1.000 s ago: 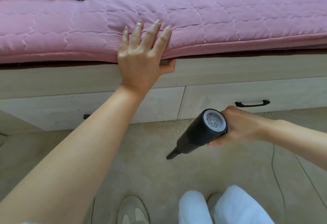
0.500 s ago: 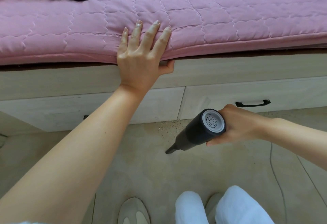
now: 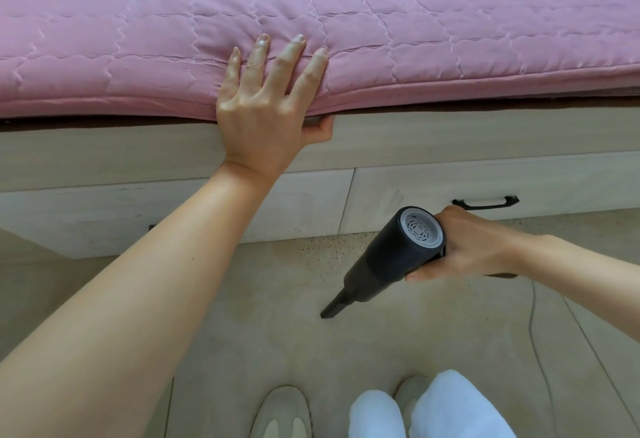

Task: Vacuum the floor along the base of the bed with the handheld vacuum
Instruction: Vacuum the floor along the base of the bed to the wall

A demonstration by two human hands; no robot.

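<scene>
Since a second ago our handheld vacuum (image 3: 391, 261) has slid a bit lower on the floor (image 3: 242, 316), nozzle tip touching or just above it, short of the speckled crumbs (image 3: 329, 247) near the bed base (image 3: 450, 133). Our right hand (image 3: 467, 247) wraps round its handle. Our left hand (image 3: 263, 105) hasn't budged: fingers spread flat on the pink mattress pad (image 3: 415, 22), thumb tucked under its edge.
</scene>
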